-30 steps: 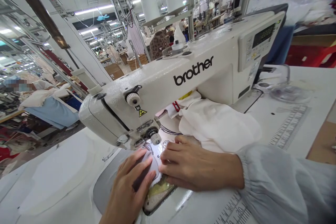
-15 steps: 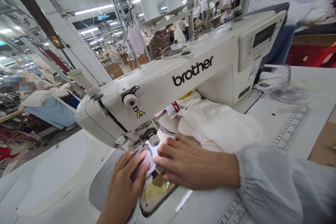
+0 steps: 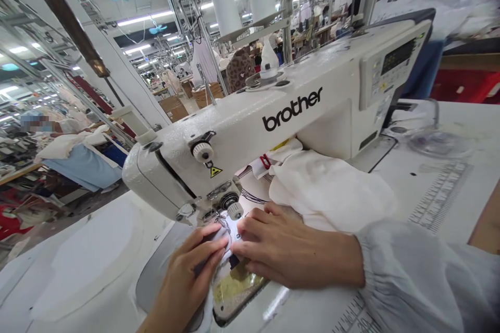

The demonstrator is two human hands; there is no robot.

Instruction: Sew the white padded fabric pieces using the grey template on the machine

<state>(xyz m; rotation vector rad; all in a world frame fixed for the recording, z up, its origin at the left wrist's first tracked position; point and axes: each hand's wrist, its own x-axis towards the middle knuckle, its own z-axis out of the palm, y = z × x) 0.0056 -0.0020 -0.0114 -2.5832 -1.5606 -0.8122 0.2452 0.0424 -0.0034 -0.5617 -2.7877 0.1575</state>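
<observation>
At the needle end of a white brother sewing machine, a small pale piece of fabric with a curved edge lies by the presser foot. My left hand grips it from the left, fingertips and thumb pressed together on the cloth close to the foot. From the right, my right hand reaches in with bent fingers, thumb and index tips at the fabric's right edge. The fingers cover much of the fabric, and the needle point cannot be made out.
Bunched white cloth lies under the machine arm behind my right hand. Flat white pieces rest on the table at left. Two thread cones stand above the machine. A ruler scale marks the tabletop at right.
The whole view has shifted slightly, so the machine sits a little lower and further right. My left fingers have drawn closer together over the fabric, and less of it shows.
</observation>
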